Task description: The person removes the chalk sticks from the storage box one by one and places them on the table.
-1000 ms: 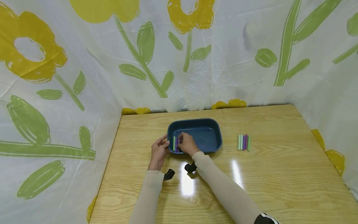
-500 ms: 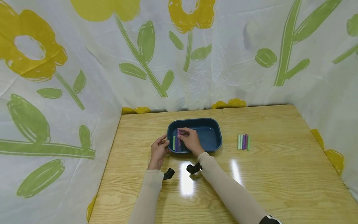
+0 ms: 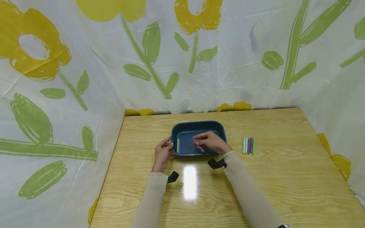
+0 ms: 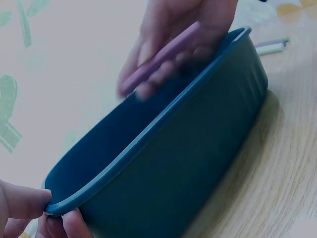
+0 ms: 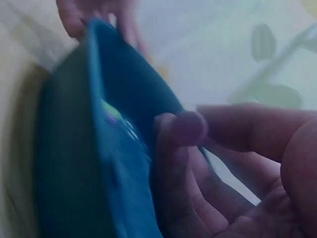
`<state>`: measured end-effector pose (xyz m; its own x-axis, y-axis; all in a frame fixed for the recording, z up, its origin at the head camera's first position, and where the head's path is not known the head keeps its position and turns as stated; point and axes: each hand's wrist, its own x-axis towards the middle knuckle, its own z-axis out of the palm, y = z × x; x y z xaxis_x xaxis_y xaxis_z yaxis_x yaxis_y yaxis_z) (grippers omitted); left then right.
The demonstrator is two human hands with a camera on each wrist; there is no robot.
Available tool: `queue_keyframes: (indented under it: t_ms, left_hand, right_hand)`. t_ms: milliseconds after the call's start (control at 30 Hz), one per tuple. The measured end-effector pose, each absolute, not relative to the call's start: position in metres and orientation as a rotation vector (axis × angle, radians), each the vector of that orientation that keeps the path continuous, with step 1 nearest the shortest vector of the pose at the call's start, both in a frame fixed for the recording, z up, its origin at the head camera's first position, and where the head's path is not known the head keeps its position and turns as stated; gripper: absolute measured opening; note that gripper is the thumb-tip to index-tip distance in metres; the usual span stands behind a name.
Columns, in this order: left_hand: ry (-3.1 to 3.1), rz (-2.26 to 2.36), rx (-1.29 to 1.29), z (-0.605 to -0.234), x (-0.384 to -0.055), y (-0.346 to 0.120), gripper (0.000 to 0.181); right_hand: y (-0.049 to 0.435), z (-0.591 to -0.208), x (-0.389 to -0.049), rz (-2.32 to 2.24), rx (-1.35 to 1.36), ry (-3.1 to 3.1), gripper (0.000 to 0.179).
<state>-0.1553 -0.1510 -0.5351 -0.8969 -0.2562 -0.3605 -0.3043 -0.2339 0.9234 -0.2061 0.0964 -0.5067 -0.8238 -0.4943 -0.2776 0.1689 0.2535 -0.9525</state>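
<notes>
A dark blue plastic basin (image 4: 163, 168) sits on the table. My left hand (image 3: 162, 155) pinches its rim at the left end, thumb on one side and fingers on the other, as the left wrist view shows. Between the thumb and fingers of my right hand (image 3: 213, 142) is a purple-pink chalk stick (image 4: 161, 59), held tilted over the basin's middle. Inside the basin, along its left wall, a green chalk stick (image 3: 178, 146) and a purple chalk stick (image 3: 180, 147) lie side by side.
To the right of the basin, several chalk sticks (image 3: 249, 146) in pale green, purple and green lie in a row on the wooden table (image 3: 285, 177). A flower-printed sheet (image 3: 239, 69) hangs behind the table and at its sides.
My right hand has lifted the purple-pink chalk from beside the other two at the basin's left end and carried it rightward. My left hand has stayed on the rim.
</notes>
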Motion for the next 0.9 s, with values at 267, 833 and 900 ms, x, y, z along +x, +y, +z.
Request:
queue_keyframes:
  t_ms: [267,833,900]
  left_hand:
    - [1.926,2.33,-0.708,-0.536,-0.155,-0.152,0.039]
    - [1.933,2.306,-0.722,-0.533,-0.155,-0.151,0.038]
    - [1.932,2.306,-0.726,-0.533,-0.156,-0.151,0.038]
  right_hand:
    - [0.141,-0.501,-0.193,-1.901,-0.174,2.401,0.035]
    - [0.213,-0.524,-0.163,-2.397,0.358,2.448,0.034]
    - [0.223,-0.525,-0.161,-2.364,0.426,2.453,0.035]
